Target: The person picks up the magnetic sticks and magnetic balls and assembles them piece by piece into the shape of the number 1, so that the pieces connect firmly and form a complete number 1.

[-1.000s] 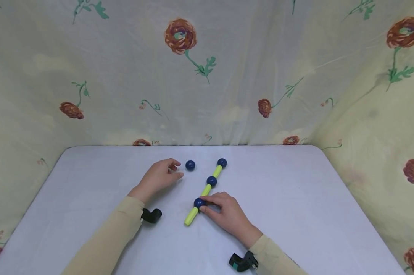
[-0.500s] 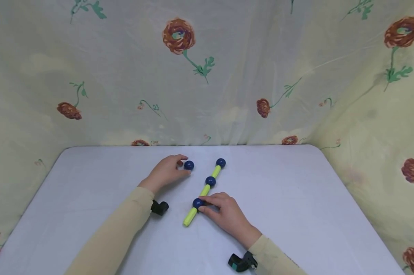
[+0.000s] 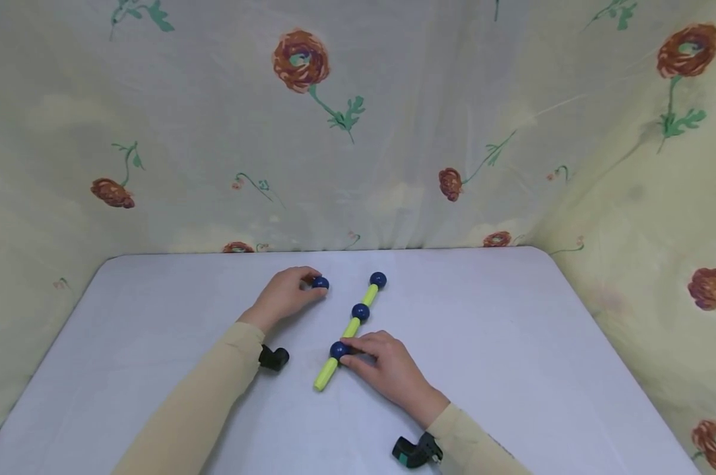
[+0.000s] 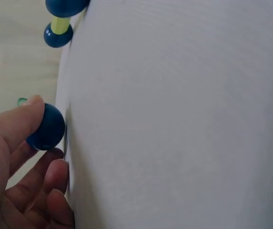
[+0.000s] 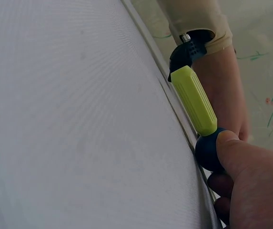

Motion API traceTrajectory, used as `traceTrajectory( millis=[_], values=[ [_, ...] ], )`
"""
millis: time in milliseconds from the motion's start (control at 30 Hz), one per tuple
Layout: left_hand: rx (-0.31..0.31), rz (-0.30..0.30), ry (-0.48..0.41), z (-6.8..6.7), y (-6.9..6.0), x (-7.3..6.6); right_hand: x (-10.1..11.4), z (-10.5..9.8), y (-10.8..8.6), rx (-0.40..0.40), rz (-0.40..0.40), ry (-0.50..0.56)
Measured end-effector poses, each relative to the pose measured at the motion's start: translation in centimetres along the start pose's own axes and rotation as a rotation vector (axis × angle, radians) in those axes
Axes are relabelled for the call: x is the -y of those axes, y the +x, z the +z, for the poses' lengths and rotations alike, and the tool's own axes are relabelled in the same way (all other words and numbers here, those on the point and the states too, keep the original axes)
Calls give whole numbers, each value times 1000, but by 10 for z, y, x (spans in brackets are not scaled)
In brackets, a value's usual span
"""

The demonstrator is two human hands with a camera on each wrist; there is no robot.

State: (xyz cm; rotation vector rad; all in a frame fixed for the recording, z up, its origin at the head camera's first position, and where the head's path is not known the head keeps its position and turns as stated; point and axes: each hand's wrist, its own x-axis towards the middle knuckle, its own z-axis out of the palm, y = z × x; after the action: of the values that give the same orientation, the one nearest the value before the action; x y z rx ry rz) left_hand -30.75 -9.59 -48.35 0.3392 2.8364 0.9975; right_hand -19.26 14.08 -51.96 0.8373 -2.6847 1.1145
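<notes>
My left hand [image 3: 284, 293] pinches a loose blue ball [image 4: 50, 129] between thumb and fingers, near the back of the table. To its right lies a straight chain of yellow-green rods and blue balls, slanting from the back toward me. At the chain's far end is one blue ball [image 3: 378, 280], with a second blue ball [image 3: 360, 312] in the middle. My right hand [image 3: 393, 369] holds the nearest ball [image 5: 207, 151] of the chain between thumb and fingers. From that ball a ribbed yellow-green rod [image 5: 195, 101] sticks out toward me, its other end bare.
A white cloth covers the table [image 3: 500, 343]. Flower-patterned curtain [image 3: 393, 132] hangs behind and at both sides. Each wrist wears a black camera mount, the left mount [image 3: 273, 358] and the right mount [image 3: 416, 452], close to the tabletop.
The left hand has moved right to the loose blue ball and now grips it. My right hand has kept its hold on the chain's nearest ball. The head view has shifted slightly.
</notes>
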Motion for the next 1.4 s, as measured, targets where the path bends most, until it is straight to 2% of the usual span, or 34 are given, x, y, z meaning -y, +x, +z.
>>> traceTrajectory(
  millis=[200, 400, 800, 1400],
  values=[
    [-40, -41, -71, -2, -1, 5, 2, -2, 1, 1, 0, -7],
    [-41, -60, -101, -5, -6, 6, 3, -2, 1, 15, 18, -3],
    [-53, -100, -190, -9, -24, 9, 5, -2, 1, 38, 45, -25],
    [-75, -122, -242, -10, -54, 23, 5, -2, 2, 27, 37, -22]
  ],
)
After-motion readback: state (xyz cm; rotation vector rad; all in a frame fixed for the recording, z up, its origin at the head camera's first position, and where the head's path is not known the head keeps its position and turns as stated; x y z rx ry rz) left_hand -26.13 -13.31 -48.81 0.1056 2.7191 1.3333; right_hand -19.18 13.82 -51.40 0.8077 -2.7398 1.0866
